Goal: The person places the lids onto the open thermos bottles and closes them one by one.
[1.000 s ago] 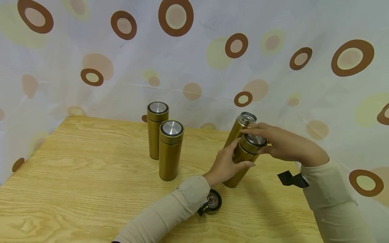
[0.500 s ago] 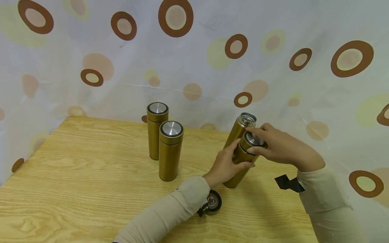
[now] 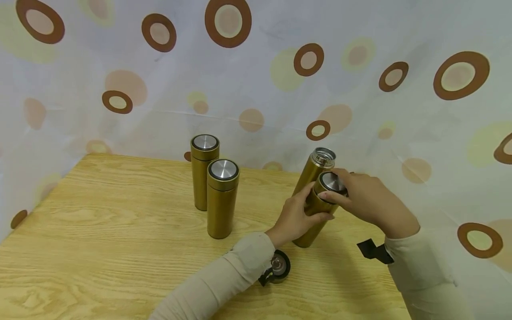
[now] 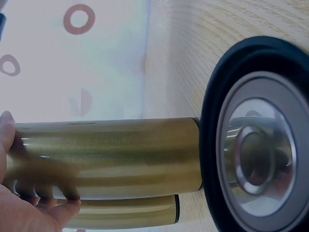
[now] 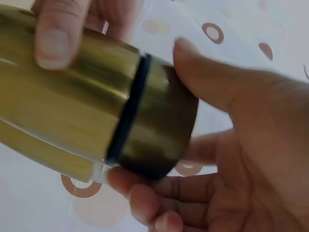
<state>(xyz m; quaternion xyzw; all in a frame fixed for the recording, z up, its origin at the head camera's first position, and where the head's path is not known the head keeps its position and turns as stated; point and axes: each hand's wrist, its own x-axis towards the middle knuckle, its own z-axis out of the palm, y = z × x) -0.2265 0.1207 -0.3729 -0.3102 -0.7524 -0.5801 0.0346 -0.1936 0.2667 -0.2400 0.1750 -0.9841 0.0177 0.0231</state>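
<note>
over table (image 3: 120,231), left hand (image 3: 294,221) curled round flask (image 3: 318,206); right hand (image 3: 370,198) grips lid (image 3: 331,181) from above

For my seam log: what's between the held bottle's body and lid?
A dark band separates lid and bottle body in the right wrist view.

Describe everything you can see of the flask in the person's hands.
The tall, shiny gold flask looks metal, with a dark band below its gold cap and a black-rimmed silver disc on top. It seems upright on the table, nearer the camera than the open flask. The left hand grips its upper body; the right hand holds its cap, which is on.
</note>
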